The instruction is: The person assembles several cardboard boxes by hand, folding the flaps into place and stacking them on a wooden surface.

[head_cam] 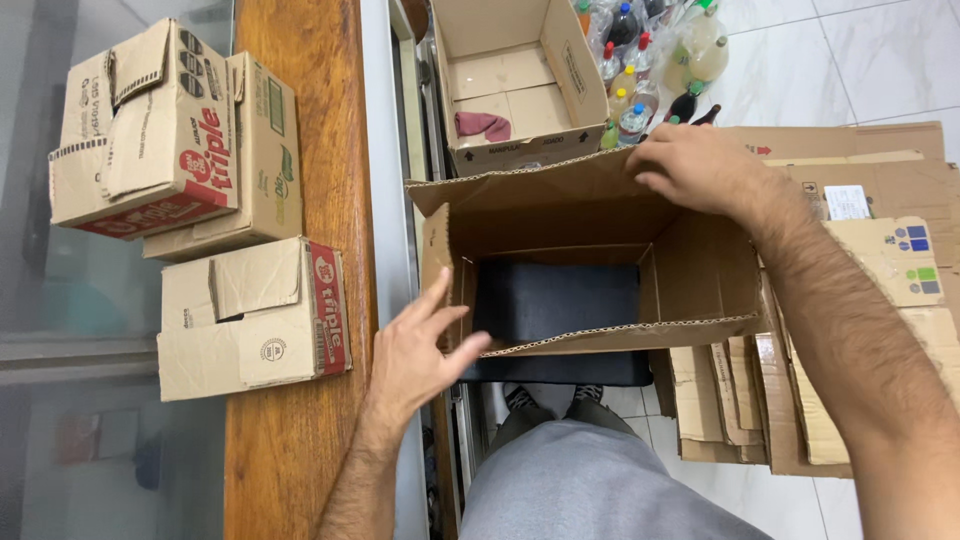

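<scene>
mostly both hands' fingers open on box (600,235); l hand (415,350), r hand (700,165); stool (556,300) partly hidden.

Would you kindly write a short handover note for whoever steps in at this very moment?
Left hand: open, fingers spread against the near left corner of the open box.
Right hand: resting on the box's far flap, fingers curled over its edge.
The box stands open at both ends; a dark seat shows through it.
Flattened cardboard lies stacked to the right.
Three boxes sit on the wooden counter, and another open box lies beyond.
Done: several boxes flattened. Left: this box is not yet flat.
</scene>
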